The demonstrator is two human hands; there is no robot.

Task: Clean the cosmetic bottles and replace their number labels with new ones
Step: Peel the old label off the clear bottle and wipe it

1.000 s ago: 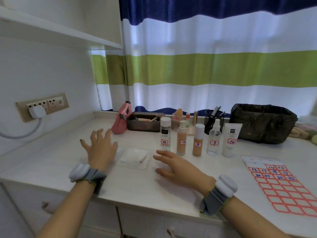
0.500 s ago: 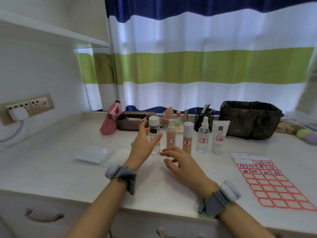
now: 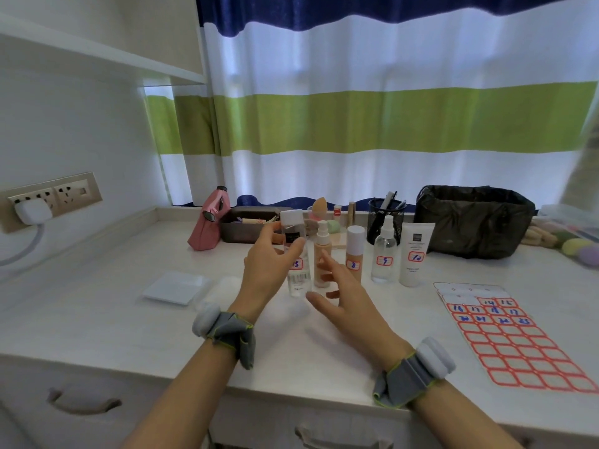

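Pale marble-look counter point(image 3: 97, 319) runs under a striped curtain point(image 3: 389, 124), and I see the label sheet point(image 3: 512, 335) at its right. Since half a second ago my left hand point(image 3: 269, 270) has curled round the clear bottle point(image 3: 296, 254) and lifted it; the right hand point(image 3: 343, 296) hovers beside, fingers spread. Its number label is half hidden.

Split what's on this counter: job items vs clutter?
Job: clear bottle gripped in left hand; pump bottle; beige bottle; spray bottle; white tube; label sheet; cotton pads.
Clutter: pink pouch; pen cup; black bag; wall socket.
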